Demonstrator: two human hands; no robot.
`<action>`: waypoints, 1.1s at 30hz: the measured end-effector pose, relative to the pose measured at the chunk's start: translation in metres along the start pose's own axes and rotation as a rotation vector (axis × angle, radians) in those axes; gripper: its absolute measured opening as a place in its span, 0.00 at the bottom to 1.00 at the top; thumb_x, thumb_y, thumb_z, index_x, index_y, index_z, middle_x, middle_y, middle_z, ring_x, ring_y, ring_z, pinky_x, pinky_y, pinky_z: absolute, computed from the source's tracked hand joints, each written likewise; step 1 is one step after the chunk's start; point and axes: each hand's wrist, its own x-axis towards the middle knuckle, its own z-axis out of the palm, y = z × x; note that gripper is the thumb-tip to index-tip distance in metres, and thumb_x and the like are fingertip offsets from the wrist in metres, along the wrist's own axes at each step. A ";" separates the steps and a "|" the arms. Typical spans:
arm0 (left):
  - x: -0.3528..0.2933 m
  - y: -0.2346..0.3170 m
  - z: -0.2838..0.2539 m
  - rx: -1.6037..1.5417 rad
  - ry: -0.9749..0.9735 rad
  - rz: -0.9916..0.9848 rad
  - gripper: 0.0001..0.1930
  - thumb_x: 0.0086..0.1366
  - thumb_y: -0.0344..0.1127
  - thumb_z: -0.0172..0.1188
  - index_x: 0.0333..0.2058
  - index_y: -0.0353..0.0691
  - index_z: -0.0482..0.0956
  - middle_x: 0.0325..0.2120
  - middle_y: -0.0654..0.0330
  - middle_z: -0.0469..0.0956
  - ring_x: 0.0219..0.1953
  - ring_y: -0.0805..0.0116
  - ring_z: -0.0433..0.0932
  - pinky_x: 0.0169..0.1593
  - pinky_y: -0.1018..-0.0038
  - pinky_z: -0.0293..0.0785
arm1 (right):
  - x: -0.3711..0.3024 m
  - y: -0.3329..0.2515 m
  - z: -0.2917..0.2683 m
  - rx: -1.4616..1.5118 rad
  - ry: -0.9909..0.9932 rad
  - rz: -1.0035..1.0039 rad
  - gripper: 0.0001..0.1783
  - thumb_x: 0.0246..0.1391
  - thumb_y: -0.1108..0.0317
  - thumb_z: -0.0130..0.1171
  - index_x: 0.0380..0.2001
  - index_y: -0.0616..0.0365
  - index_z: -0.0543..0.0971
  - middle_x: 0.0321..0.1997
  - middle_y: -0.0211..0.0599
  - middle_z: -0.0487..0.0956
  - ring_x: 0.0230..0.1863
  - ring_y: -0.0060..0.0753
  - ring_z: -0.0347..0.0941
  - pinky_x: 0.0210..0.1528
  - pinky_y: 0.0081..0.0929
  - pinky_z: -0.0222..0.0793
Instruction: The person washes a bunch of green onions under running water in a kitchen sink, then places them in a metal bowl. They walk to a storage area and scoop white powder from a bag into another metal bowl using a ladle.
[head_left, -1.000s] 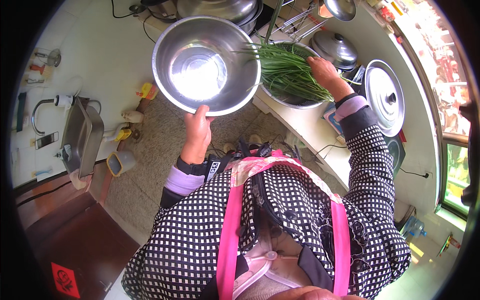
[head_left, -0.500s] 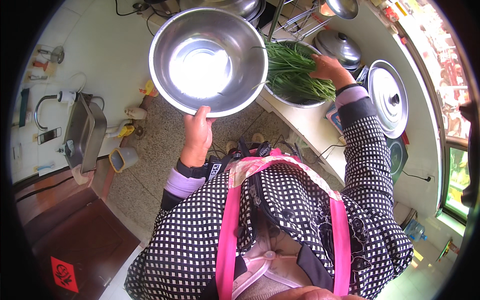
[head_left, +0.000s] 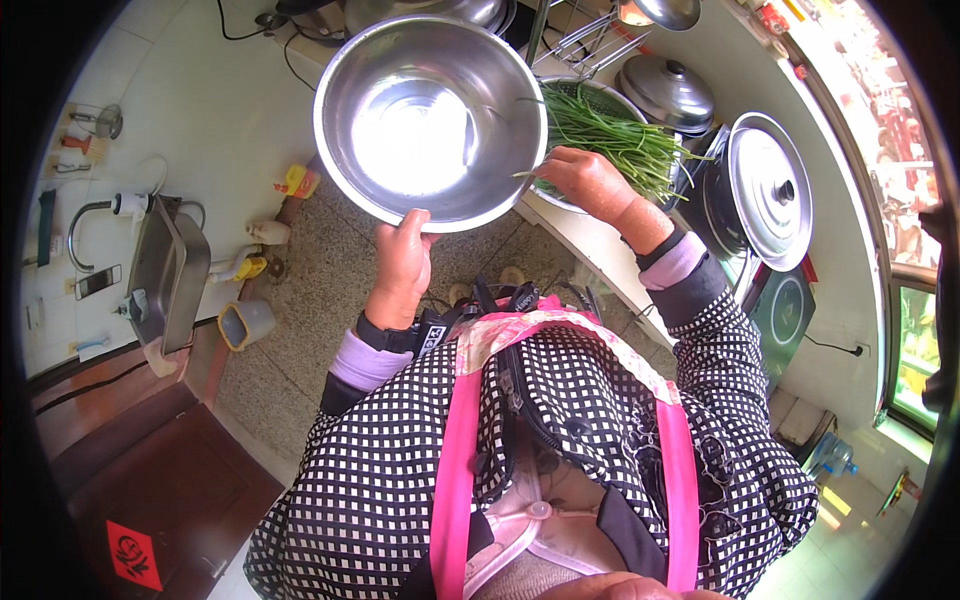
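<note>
L hand (head_left: pixel 403 262) holds metal bowl (head_left: pixel 430 125), R hand (head_left: pixel 595 185) nr greens (head_left: pixel 622 142).

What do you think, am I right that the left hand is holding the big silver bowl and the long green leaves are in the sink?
Not quite: the head view shows the long green leaves in the colander, not the sink. The left hand does hold the big silver bowl.

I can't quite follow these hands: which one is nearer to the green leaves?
Right. The right hand is just beside the green leaves, on their near side; the left hand is farther off, to their left, gripping the metal bowl.
</note>
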 end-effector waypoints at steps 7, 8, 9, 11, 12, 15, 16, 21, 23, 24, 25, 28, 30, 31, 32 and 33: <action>0.001 0.001 -0.006 0.005 -0.044 0.021 0.12 0.54 0.24 0.48 0.38 0.29 0.69 0.32 0.56 0.73 0.32 0.66 0.76 0.35 0.71 0.77 | -0.008 -0.004 0.012 0.117 0.053 0.246 0.10 0.43 0.72 0.57 0.33 0.57 0.74 0.29 0.39 0.73 0.31 0.40 0.74 0.33 0.32 0.71; 0.002 0.001 -0.007 0.010 -0.026 0.022 0.12 0.54 0.24 0.48 0.38 0.29 0.69 0.33 0.56 0.73 0.32 0.66 0.76 0.35 0.71 0.76 | -0.007 -0.007 0.016 0.156 0.066 0.254 0.10 0.44 0.72 0.57 0.33 0.57 0.74 0.29 0.40 0.73 0.30 0.41 0.73 0.32 0.32 0.70; 0.001 0.001 -0.008 0.015 -0.029 0.024 0.12 0.54 0.24 0.48 0.38 0.29 0.69 0.33 0.56 0.73 0.32 0.66 0.76 0.35 0.71 0.76 | -0.007 -0.010 0.020 0.193 0.083 0.245 0.10 0.44 0.71 0.57 0.33 0.57 0.74 0.30 0.40 0.73 0.30 0.42 0.73 0.32 0.32 0.70; 0.001 0.000 -0.010 0.024 -0.025 0.023 0.12 0.54 0.24 0.47 0.39 0.29 0.69 0.33 0.56 0.73 0.32 0.65 0.76 0.35 0.71 0.76 | -0.006 -0.012 0.026 0.167 0.100 0.241 0.08 0.46 0.72 0.55 0.33 0.56 0.73 0.30 0.40 0.73 0.30 0.43 0.73 0.32 0.33 0.70; 0.001 -0.001 -0.010 0.028 -0.019 0.019 0.13 0.54 0.24 0.47 0.39 0.29 0.69 0.33 0.56 0.73 0.32 0.65 0.76 0.35 0.71 0.76 | -0.007 -0.012 0.028 0.128 0.113 0.221 0.08 0.46 0.73 0.55 0.33 0.56 0.73 0.30 0.39 0.72 0.30 0.43 0.73 0.32 0.33 0.70; 0.001 -0.001 -0.011 0.031 -0.019 0.018 0.13 0.53 0.24 0.47 0.40 0.29 0.68 0.33 0.56 0.73 0.32 0.66 0.76 0.35 0.71 0.77 | -0.008 0.001 0.027 0.009 0.197 0.236 0.04 0.46 0.75 0.53 0.29 0.58 0.72 0.30 0.40 0.72 0.30 0.45 0.72 0.32 0.33 0.70; 0.001 0.000 -0.012 0.031 -0.034 0.021 0.14 0.53 0.24 0.48 0.40 0.29 0.68 0.33 0.56 0.73 0.32 0.66 0.76 0.35 0.71 0.77 | -0.008 0.009 0.025 0.017 0.275 0.259 0.04 0.46 0.75 0.53 0.28 0.58 0.72 0.30 0.40 0.72 0.31 0.45 0.72 0.32 0.32 0.70; -0.001 0.009 -0.014 0.037 -0.016 0.005 0.14 0.53 0.24 0.48 0.40 0.30 0.68 0.33 0.56 0.73 0.32 0.66 0.76 0.34 0.71 0.76 | 0.001 0.065 0.025 0.167 0.570 0.427 0.04 0.43 0.78 0.55 0.26 0.61 0.72 0.35 0.40 0.75 0.32 0.42 0.73 0.34 0.28 0.69; -0.003 0.012 -0.013 0.034 0.031 -0.022 0.14 0.53 0.23 0.48 0.40 0.31 0.68 0.33 0.57 0.72 0.32 0.68 0.76 0.31 0.74 0.76 | 0.001 0.083 0.033 0.431 0.511 0.494 0.04 0.43 0.77 0.54 0.26 0.61 0.73 0.34 0.42 0.75 0.32 0.44 0.73 0.35 0.29 0.69; -0.003 0.013 -0.012 0.019 0.001 -0.004 0.14 0.53 0.23 0.48 0.40 0.31 0.68 0.33 0.57 0.72 0.32 0.68 0.75 0.32 0.74 0.76 | -0.002 0.090 0.037 0.562 0.445 0.584 0.04 0.42 0.77 0.54 0.26 0.60 0.73 0.33 0.44 0.76 0.32 0.44 0.73 0.35 0.29 0.69; -0.004 0.013 -0.012 0.013 0.000 0.000 0.14 0.53 0.23 0.48 0.40 0.31 0.68 0.33 0.57 0.72 0.32 0.68 0.75 0.32 0.74 0.76 | -0.007 0.097 0.040 0.399 0.347 0.600 0.04 0.42 0.75 0.54 0.26 0.60 0.74 0.33 0.45 0.76 0.32 0.44 0.73 0.36 0.29 0.69; -0.006 0.021 -0.013 -0.019 0.000 0.017 0.14 0.53 0.22 0.48 0.40 0.31 0.68 0.33 0.57 0.72 0.32 0.68 0.75 0.32 0.74 0.76 | -0.022 0.106 0.051 -0.086 0.001 0.765 0.08 0.42 0.67 0.51 0.23 0.61 0.76 0.27 0.51 0.75 0.33 0.50 0.73 0.38 0.35 0.68; -0.008 0.032 -0.019 -0.078 -0.016 0.070 0.13 0.53 0.22 0.48 0.40 0.31 0.68 0.33 0.57 0.72 0.32 0.67 0.75 0.33 0.72 0.76 | -0.025 0.105 0.056 -0.087 -0.038 0.816 0.09 0.42 0.68 0.49 0.22 0.61 0.76 0.28 0.52 0.75 0.34 0.52 0.72 0.38 0.38 0.67; -0.010 0.040 -0.023 -0.078 0.010 0.040 0.13 0.52 0.22 0.48 0.39 0.31 0.68 0.33 0.57 0.72 0.32 0.67 0.75 0.33 0.72 0.76 | -0.025 0.102 0.056 -0.101 -0.061 0.852 0.09 0.43 0.68 0.49 0.22 0.61 0.76 0.28 0.52 0.75 0.34 0.53 0.72 0.38 0.39 0.67; -0.012 0.048 -0.028 -0.092 0.009 0.036 0.13 0.52 0.21 0.48 0.39 0.31 0.68 0.33 0.57 0.72 0.32 0.67 0.75 0.33 0.72 0.76 | -0.021 0.097 0.055 -0.159 -0.107 0.823 0.09 0.43 0.69 0.49 0.22 0.60 0.77 0.27 0.52 0.75 0.32 0.54 0.72 0.37 0.39 0.68; -0.014 0.056 -0.032 -0.100 0.023 0.028 0.13 0.52 0.21 0.48 0.39 0.32 0.69 0.33 0.57 0.72 0.32 0.66 0.75 0.33 0.71 0.76 | -0.018 0.090 0.051 -0.209 -0.138 0.789 0.08 0.43 0.70 0.49 0.22 0.60 0.77 0.28 0.52 0.75 0.34 0.53 0.72 0.38 0.38 0.68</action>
